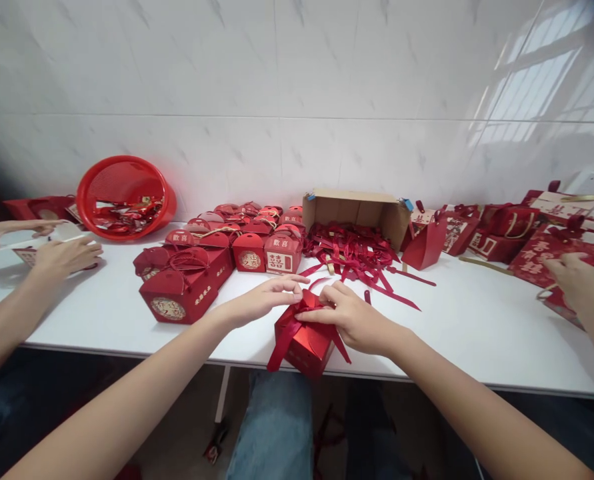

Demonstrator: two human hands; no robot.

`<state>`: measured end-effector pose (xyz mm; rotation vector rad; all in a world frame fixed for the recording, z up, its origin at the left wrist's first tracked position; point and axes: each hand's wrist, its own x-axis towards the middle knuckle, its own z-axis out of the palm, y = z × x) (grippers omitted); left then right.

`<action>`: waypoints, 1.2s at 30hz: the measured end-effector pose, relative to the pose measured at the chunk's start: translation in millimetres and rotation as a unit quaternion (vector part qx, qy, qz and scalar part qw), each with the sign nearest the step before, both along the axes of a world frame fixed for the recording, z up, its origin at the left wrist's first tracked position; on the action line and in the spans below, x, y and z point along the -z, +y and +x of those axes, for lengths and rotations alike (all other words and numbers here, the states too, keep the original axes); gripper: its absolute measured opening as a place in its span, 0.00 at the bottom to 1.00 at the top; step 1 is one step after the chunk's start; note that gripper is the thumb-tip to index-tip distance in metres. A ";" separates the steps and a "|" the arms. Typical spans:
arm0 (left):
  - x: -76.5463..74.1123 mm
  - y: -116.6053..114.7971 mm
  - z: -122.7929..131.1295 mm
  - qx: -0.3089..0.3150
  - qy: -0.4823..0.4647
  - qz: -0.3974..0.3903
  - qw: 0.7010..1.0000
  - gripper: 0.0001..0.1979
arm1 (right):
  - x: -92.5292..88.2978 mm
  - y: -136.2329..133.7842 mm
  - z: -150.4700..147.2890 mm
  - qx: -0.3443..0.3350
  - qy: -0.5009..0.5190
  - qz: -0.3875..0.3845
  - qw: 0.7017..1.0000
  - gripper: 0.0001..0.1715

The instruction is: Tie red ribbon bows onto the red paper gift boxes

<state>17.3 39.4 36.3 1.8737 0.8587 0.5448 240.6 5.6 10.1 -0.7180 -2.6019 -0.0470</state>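
The red box [311, 350] sits at the near edge of the counter [457, 323], straight in front of me, just below and between my hands. My right hand [359, 319] reaches over its right side, fingers curled and pinching the red ribbon [285, 341] on top, index finger laid across it. My left hand [263, 300] is at the box's far left, fingers bent toward the ribbon; I can't tell whether they grip it. Beyond, loose ribbons [357, 257] spill from a carton [351, 196], with other red boxes [201, 283] to the left.
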 end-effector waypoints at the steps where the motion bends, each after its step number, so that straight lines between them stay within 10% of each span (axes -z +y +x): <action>1: 2.1 0.5 0.3 -0.001 -0.026 -0.021 0.999 0.10 | 0.1 0.9 0.3 -0.004 0.001 -0.003 1.000 0.28; 8: 7.8 1.9 -3.9 -0.022 -0.043 0.003 0.999 0.11 | 2.9 3.7 2.3 0.012 -0.015 0.019 1.000 0.28; 15: 5.8 -5.2 -5.3 -0.084 0.062 0.199 0.974 0.10 | 2.8 -2.9 1.0 0.028 -0.009 0.017 0.999 0.25; 24: 15.8 -26.6 24.2 -0.187 -0.039 0.135 0.972 0.13 | 4.7 -5.1 -5.6 0.124 0.223 -0.021 0.967 0.06; 36: 20.0 -25.1 29.1 -0.195 -0.035 0.150 0.969 0.13 | 10.4 1.4 -0.5 0.159 0.203 -0.013 0.966 0.07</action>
